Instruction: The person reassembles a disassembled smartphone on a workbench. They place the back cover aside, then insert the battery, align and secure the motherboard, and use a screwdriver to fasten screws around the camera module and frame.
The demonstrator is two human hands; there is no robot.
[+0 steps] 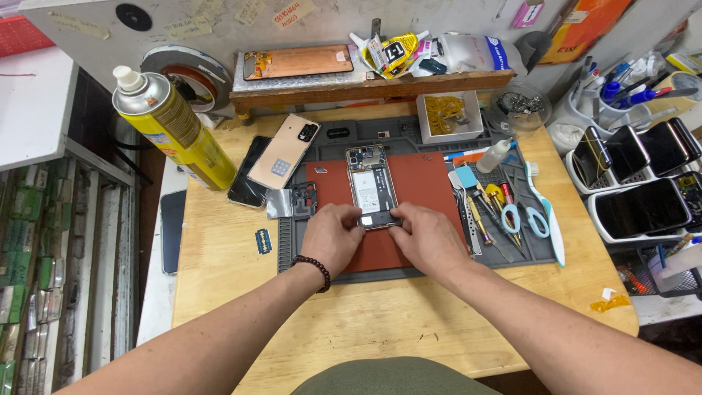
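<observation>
An opened phone (371, 183) with its back removed lies lengthwise on a red mat (424, 190), its white battery and circuit board showing. My left hand (333, 238) and my right hand (428, 238) meet at the phone's near end, fingertips pinching or pressing its lower edge. A dark bead bracelet (313, 267) circles my left wrist. A black inner frame piece (302, 199) rests just left of the phone.
A yellow spray can (172, 128) stands at the left. A beige phone back cover (283, 152) lies over a dark phone. Screwdrivers, tweezers and blue scissors (525, 218) fill the grey mat's right side. Trays of phones (636, 175) sit at right. A small blade (263, 241) lies on the wood.
</observation>
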